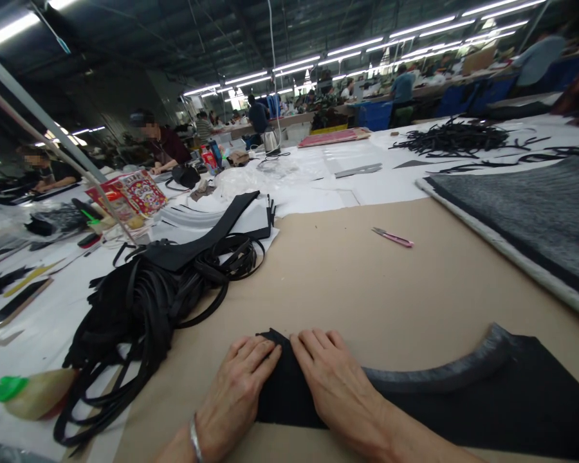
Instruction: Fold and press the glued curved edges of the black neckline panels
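Note:
A black fabric piece (289,399) lies on the tan board in front of me. Along its curved upper edge runs a grey, fuzzy-looking strip (429,378). My left hand (241,382) is closed at the left end of the piece, its bent fingers gripping the upper corner. Just beside it, my right hand (335,376) rests flat on the fabric with fingers stretched forward, over the left end of the grey strip. Both thumbs are largely hidden. Pink-handled thread snips (392,237) lie farther up the board.
Left of the board (338,283) is a heap of black strips (159,296). A bottle with a green nozzle (38,392) lies at lower left. Grey fabric (525,206) is stacked at right, with a pile of black offcuts (456,137) behind. Other people work farther back.

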`<state>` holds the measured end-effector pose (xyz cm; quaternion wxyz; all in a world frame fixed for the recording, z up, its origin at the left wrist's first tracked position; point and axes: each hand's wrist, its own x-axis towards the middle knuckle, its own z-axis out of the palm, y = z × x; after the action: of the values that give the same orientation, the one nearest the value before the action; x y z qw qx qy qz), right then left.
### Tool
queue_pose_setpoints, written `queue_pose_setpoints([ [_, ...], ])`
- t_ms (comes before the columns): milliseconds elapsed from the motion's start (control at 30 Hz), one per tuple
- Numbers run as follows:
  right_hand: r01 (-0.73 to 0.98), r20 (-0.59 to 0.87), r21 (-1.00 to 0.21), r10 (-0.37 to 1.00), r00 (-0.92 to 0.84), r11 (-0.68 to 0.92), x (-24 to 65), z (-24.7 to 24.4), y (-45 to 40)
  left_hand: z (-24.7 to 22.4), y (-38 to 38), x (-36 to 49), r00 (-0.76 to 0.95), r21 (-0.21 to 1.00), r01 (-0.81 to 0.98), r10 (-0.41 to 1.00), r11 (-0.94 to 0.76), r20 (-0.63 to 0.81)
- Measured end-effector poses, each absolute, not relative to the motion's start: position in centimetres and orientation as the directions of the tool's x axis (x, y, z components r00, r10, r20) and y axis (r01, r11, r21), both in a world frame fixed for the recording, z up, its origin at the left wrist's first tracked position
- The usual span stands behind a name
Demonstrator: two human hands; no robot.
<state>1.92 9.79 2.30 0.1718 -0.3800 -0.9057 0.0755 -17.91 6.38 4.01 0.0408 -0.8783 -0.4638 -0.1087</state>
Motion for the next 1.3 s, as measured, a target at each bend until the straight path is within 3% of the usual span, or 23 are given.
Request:
queue_pose_setpoints([
  [167,0.625,0.232,-0.364,0.717,-0.657,0.69,1.0,2.6,10.5,3.9,6.5,-18.0,0.531,0.042,0.834,0.82,-0.551,0.214],
  [500,0.619,0.336,-0.149,0.628,-0.702,0.771,-0.2,-0.4,10.6,3.5,6.3,-18.4,0.55,-0.023,0.831,0.814,-0.556,0.186],
  [933,0.616,0.389,-0.123,0.609,-0.691,0.778,-0.5,-1.7,10.8,3.9,6.0,-18.4,0.531,0.031,0.84,0.831,-0.542,0.165],
  [1200,0.603,0.383,-0.117,0.596,-0.706,0.789,-0.7,-1.4,11.2,3.5,5.9,-18.6,0.551,-0.031,0.83,0.809,-0.557,0.204],
  [1300,0.613,0.442,-0.109,0.59,-0.676,0.783,-0.7,-1.3,10.8,3.2,5.9,-18.7,0.558,-0.068,0.827,0.802,-0.558,0.213],
])
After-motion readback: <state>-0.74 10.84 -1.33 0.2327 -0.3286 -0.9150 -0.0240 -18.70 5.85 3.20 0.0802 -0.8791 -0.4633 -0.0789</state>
